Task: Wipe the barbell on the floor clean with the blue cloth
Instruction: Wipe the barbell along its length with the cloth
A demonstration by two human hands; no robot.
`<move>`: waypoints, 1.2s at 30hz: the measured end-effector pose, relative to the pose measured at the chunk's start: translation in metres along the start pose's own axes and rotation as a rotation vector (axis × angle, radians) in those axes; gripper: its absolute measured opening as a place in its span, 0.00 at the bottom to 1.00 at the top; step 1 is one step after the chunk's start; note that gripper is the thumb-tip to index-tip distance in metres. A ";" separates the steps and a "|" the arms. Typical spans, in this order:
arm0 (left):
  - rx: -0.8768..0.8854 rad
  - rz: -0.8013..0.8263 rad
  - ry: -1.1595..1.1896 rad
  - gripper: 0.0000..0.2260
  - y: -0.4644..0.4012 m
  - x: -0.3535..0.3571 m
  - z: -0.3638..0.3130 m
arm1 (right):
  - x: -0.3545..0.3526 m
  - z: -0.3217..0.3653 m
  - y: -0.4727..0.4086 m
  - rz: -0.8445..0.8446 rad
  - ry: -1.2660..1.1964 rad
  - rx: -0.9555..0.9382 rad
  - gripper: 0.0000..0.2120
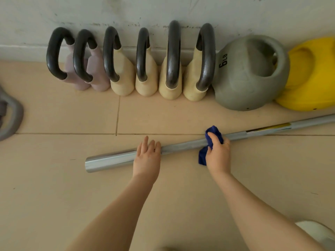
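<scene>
Long silver steel barbell (183, 146) lies on the tile floor (54, 187), axis running lower-left to upper-right; right hand (218, 153) clamps the crumpled blue cloth (211, 140) round it mid-bar; left hand (147, 156) flat, fingers straight, over the near end; unwiped run lies up-right.

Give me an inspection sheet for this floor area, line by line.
Surface: beige tiled floor, grout lines visible.
Job's things: barbell lies on the floor; blue cloth wrapped over it.
Clutter: six dark-handled kettlebells, grey kettlebell marked 6 LB, yellow kettlebell, all along the wall.
Grips: left hand open, over the bar; right hand grips the cloth.
Cables: nothing seen.
Surroundings: scuffed wall.
</scene>
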State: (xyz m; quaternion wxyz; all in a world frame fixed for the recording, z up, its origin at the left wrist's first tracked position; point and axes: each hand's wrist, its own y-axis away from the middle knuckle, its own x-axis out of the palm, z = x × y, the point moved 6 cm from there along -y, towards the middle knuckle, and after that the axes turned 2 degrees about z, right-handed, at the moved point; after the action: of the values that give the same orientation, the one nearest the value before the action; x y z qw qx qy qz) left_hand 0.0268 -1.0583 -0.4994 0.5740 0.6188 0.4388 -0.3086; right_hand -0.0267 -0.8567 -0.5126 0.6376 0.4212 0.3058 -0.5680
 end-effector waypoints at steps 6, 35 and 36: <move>0.174 -0.070 0.012 0.28 -0.012 0.000 -0.052 | 0.026 0.034 0.015 0.263 0.180 -0.382 0.16; 0.159 -0.147 -0.031 0.24 -0.042 0.028 -0.086 | -0.066 -0.087 -0.053 0.158 0.404 -0.381 0.29; 0.181 -0.145 -0.057 0.24 -0.039 0.027 -0.088 | -0.076 -0.104 -0.056 0.153 0.389 -0.294 0.27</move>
State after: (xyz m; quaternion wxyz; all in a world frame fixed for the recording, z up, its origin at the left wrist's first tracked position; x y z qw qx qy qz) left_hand -0.0073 -0.9688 -0.5267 0.5040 0.6258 0.4361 -0.4051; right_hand -0.0851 -0.7289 -0.5050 0.6623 0.4474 0.4690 -0.3758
